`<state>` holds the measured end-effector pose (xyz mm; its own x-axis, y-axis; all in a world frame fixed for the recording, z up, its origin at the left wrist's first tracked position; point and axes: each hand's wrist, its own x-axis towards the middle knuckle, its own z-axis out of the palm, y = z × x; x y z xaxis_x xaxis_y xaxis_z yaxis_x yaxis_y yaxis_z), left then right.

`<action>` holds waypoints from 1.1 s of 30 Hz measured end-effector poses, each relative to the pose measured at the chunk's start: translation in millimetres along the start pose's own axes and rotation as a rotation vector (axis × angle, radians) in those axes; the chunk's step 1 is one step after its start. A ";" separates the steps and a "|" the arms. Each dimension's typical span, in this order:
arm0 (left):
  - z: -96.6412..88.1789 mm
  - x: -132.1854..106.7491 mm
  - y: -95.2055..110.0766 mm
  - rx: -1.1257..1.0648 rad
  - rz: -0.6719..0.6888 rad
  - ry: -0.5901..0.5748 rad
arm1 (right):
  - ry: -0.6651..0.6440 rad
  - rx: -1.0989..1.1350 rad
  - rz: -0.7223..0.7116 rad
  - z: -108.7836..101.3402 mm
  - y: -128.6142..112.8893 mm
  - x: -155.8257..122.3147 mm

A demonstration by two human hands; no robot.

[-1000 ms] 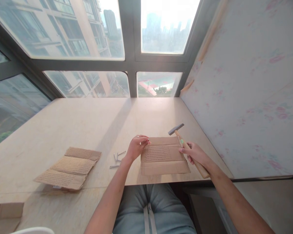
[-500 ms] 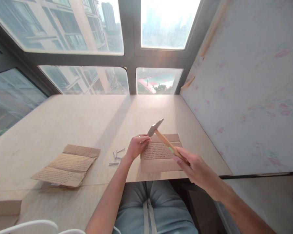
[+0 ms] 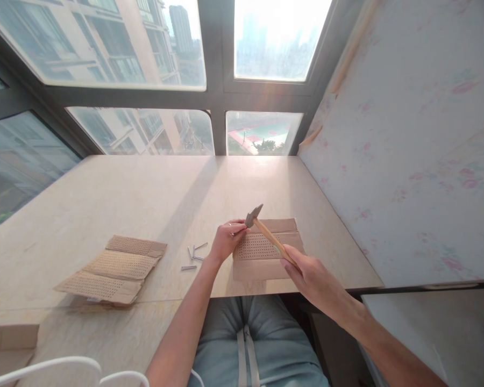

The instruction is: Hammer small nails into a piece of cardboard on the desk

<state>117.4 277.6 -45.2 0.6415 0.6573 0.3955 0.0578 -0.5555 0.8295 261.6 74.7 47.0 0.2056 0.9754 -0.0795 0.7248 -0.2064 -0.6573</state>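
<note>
My right hand (image 3: 311,275) is wrapped round the wooden handle of a hammer (image 3: 269,236). The hammer slants up to the left, its metal head right by the fingertips of my left hand (image 3: 224,243). Those fingers are pinched together on a nail, mostly hidden behind them, at the upper left of a cardboard piece (image 3: 258,270). Rows of small holes cover the cardboard's middle panel. Just left of my left wrist lie several loose silver nails (image 3: 189,267).
Another folded cardboard piece (image 3: 115,266), full of punched holes, lies to the left. A smaller cardboard scrap (image 3: 16,337) and a white cable (image 3: 64,362) are at the lower left. Windows border the tabletop (image 3: 145,188) at the back, and a flowered wall (image 3: 407,161) on the right.
The hammer head has come down a little toward my left fingertips, and my right hand has shifted slightly left with it. My left hand stays at the same spot on the cardboard.
</note>
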 end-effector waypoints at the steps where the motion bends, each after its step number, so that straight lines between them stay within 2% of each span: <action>1: 0.1 0.0 0.2 0.008 0.006 0.005 | 0.009 0.007 -0.010 0.2 0.0 -0.6; 9: -0.8 0.0 1.4 0.010 0.044 -0.034 | -0.004 -0.052 -0.029 3.0 1.6 -1.4; 15: -0.7 0.7 2.4 0.035 0.029 -0.042 | 0.040 -0.003 -0.058 1.7 -0.3 -0.3; 20: 1.6 -0.6 -0.6 0.019 -0.002 -0.002 | 0.021 -0.033 -0.045 3.2 4.5 -1.8; 28: 6.1 -4.0 -8.3 0.040 0.025 0.074 | 0.096 0.044 -0.024 -4.9 2.6 -9.8; 33: -1.7 -6.8 -5.2 0.115 0.038 0.123 | 0.150 0.099 0.089 -7.7 9.2 -17.1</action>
<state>111.5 276.9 -51.5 0.5468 0.6880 0.4772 0.1270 -0.6315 0.7649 269.8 55.5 48.0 0.3668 0.9297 -0.0330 0.6326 -0.2753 -0.7239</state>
